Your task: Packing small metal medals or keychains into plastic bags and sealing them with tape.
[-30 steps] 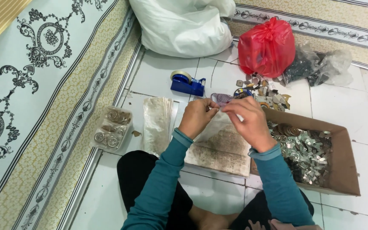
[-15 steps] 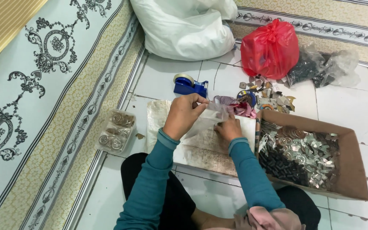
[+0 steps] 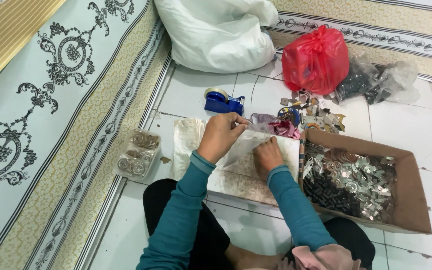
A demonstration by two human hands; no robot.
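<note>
My left hand [image 3: 221, 134] is curled, pinching the top of a small clear plastic bag [image 3: 248, 145] over the worn board [image 3: 246, 175] on the floor; right hand [image 3: 267, 157] presses flat on the bag's lower edge, fingers together.

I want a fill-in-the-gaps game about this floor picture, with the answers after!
1. The blue tape dispenser sits on the white ___ floor.
2. The tied plastic bag beside the big white sack is ___.
3. The small shiny metal pieces lie in a brown ___ box.
4. Both hands, left hand and right hand, touch a clear plastic ___.

Answers: tiled; red; cardboard; bag
</note>
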